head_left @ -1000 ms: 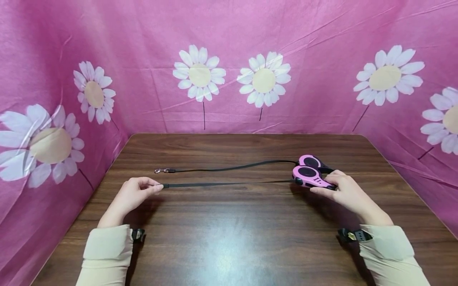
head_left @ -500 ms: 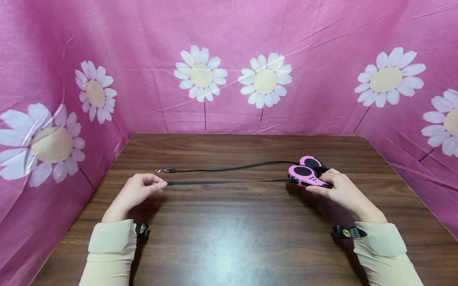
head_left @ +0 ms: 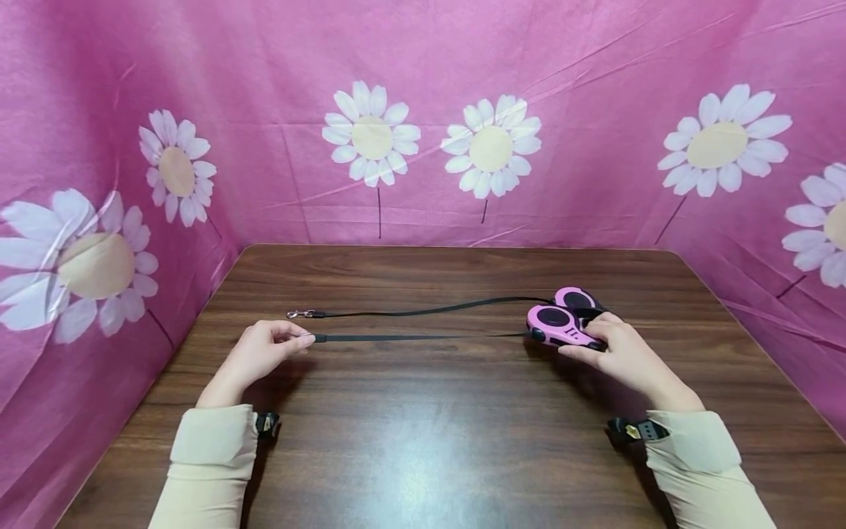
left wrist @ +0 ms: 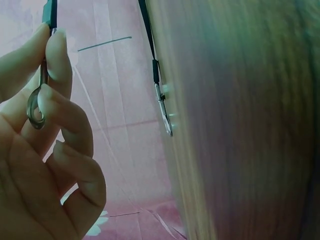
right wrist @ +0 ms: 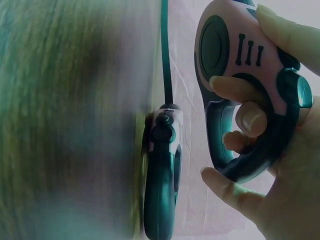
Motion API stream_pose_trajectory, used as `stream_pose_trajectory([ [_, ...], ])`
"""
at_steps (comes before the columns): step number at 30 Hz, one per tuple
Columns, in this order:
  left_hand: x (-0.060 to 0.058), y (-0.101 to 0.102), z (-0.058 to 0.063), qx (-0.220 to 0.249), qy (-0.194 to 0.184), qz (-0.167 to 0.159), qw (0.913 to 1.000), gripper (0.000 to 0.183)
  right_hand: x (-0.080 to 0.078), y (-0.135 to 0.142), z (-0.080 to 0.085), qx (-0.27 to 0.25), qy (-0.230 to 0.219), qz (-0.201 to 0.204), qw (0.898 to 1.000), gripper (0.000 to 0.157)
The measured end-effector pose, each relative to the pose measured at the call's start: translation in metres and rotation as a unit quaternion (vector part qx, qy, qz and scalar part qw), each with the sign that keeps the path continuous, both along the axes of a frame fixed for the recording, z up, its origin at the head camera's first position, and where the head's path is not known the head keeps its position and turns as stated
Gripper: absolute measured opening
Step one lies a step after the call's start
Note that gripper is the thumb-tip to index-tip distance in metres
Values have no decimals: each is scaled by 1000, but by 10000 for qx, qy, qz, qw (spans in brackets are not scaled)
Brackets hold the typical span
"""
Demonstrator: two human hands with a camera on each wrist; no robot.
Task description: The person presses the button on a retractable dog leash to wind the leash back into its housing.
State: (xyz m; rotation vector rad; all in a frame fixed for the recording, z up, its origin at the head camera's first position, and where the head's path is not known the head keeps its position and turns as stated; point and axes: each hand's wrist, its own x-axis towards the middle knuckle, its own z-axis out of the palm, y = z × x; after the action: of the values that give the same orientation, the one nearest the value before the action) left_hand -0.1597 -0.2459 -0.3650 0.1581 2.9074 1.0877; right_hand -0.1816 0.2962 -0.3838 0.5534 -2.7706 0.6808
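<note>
We have the pink flowered cloth [head_left: 423,44] filling the upper frame and both sides, and the wooden table [head_left: 423,382] spreading from the centre to the bottom edge. Two pale sleeves [head_left: 211,448] come up from the lower left and lower right, and the hands beyond them are slightly closer together than a second ago: the left hand [head_left: 261,360], left of centre, has edged rightward, and the right hand [head_left: 624,360], right of centre, leftward. The held black strap [head_left: 383,338] between them shows shorter, which we take to mean that it is feeding back into its casing, though we cannot see inside. The right hand reaches inward and grips the handle of the held pink casing [head_left: 562,328], several fingers hooked through its loop. The left hand pinches near the strap's end, its other fingers loosely curled. Just behind, at right of frame, the second pink casing [head_left: 577,297] rests on the table, the second black strap [head_left: 423,310] trailing leftward from it. Smallest, the held metal clip [left wrist: 34,110] sits among the left hand's fingers, while the other metal clip [left wrist: 162,107] lies near the middle of that wrist view.
</note>
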Motion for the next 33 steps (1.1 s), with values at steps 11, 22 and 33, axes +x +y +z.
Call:
stream_pose_trajectory([
  [11,0,0,-1,-46,150,38,9999,26,2,-6,0,-90,204,170,9996,37],
  [22,0,5,-2,16,223,-29,9997,24,3,-9,-1,-205,226,176,9994,35],
  [33,-1,8,-3,-47,290,-32,9996,22,4,-12,0,-165,253,182,9994,27],
])
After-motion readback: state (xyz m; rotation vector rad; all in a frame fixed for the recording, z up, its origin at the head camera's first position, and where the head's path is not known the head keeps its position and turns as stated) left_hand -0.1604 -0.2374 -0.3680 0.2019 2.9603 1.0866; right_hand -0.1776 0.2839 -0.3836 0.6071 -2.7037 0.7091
